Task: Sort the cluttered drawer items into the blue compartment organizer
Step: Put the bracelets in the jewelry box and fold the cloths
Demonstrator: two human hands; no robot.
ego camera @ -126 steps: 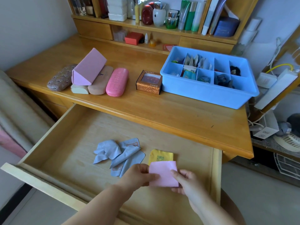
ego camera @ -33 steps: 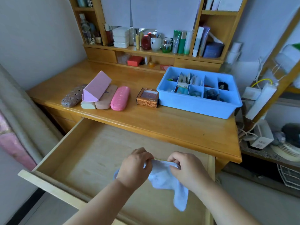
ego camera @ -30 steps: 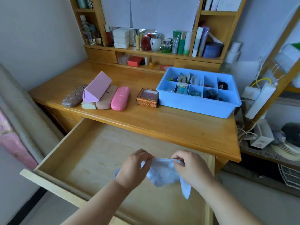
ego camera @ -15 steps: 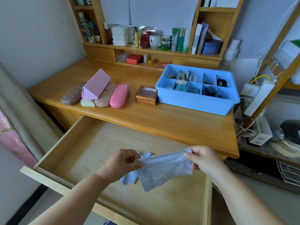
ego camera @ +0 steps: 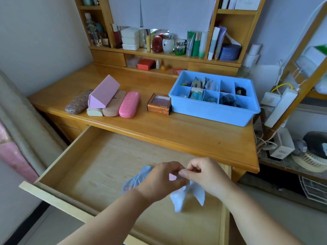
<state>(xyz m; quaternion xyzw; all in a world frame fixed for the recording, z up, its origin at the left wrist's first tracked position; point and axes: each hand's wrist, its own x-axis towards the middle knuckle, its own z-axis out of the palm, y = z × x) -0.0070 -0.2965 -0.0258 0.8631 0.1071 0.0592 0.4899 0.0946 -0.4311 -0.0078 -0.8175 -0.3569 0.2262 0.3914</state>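
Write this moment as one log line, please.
step: folding | hands: left hand and right hand pinch light blue cloth | where: over open drawer | blue organizer: on desk, untouched

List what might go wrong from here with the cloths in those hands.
The light blue cloths hang loose below both pinching hands, left hand and right hand; a corner may slip back into the open drawer. The blue organizer looks mostly filled, so a bunched cloth may not fit.

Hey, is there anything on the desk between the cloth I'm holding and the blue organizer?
Nothing visible. Both hands hold the cloth over the drawer; the desk before the organizer is bare, with the small box beside it.
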